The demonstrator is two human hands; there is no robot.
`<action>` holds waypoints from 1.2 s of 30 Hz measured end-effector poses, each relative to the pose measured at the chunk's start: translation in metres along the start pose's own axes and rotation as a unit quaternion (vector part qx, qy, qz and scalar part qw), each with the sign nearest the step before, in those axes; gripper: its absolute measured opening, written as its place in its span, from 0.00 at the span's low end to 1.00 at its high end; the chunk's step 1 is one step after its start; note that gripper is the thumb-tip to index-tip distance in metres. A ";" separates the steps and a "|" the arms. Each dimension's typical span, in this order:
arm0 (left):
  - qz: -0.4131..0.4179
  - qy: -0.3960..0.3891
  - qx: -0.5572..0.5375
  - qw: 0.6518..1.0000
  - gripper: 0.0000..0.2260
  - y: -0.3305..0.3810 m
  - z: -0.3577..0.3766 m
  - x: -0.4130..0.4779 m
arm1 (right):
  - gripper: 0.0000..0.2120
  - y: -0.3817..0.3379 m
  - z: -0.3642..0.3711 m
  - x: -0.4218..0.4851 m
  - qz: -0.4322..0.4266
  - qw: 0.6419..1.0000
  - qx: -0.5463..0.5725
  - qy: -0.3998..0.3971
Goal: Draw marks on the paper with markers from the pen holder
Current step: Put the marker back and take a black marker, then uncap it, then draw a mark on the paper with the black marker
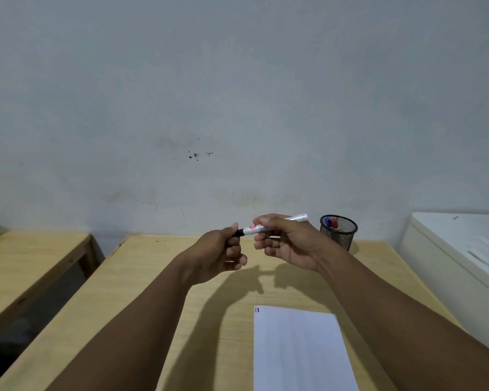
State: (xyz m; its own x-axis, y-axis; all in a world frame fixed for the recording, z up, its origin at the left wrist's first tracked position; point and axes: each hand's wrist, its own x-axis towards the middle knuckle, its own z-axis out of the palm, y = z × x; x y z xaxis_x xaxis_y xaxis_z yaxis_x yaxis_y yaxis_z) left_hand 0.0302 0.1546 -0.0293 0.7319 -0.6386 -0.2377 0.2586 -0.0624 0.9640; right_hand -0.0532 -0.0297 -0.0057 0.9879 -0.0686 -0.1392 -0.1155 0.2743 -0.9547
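Hands meet above the desk: right hand grips the marker barrel, left hand pinches its black cap, likely for uncapping; paper lies near, holder far right.

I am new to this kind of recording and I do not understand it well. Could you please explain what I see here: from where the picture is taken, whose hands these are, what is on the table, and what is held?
There is one picture, from a camera worn on a person's head, looking forward and down. No machine: these are the person's own bare hands. The right hand holds a white marker by its body; the left hand pinches its dark end, probably the cap. On the wooden table lies a white paper with small red and blue marks in one corner. A black mesh pen holder holds a blue and a red marker.
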 end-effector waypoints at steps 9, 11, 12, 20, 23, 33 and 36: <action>0.027 0.060 0.425 0.903 0.19 -0.042 -0.028 -0.004 | 0.06 0.012 -0.031 -0.010 -0.002 0.996 0.007 0.089; 0.011 0.057 0.490 0.870 0.16 -0.051 -0.023 -0.002 | 0.13 0.026 -0.034 -0.006 -0.011 0.989 -0.020 0.148; 0.004 0.054 0.517 0.854 0.15 -0.055 -0.021 -0.001 | 0.15 0.034 -0.035 -0.006 -0.016 0.986 -0.033 0.165; -0.010 0.029 0.639 0.769 0.10 -0.074 -0.006 0.000 | 0.12 0.084 -0.018 -0.026 0.014 0.980 -0.099 0.173; -0.034 0.019 0.602 0.798 0.14 -0.070 -0.004 -0.003 | 0.11 0.097 -0.013 -0.034 -0.005 0.982 -0.098 0.163; -0.066 0.007 0.652 0.756 0.43 -0.073 0.011 -0.010 | 0.07 0.126 -0.011 -0.033 -0.057 0.965 -0.134 0.218; -0.072 0.008 0.650 0.757 0.43 -0.074 0.010 -0.007 | 0.08 0.134 -0.010 -0.035 -0.076 0.954 -0.175 0.231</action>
State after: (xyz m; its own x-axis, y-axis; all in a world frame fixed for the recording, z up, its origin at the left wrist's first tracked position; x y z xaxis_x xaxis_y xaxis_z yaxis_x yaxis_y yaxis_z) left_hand -0.0007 0.1559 -0.0979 0.7653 -0.5451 -0.3423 -0.4946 -0.8384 0.2291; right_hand -0.1040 -0.0002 -0.1310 0.8543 -0.5196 -0.0152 -0.0812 -0.1045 -0.9912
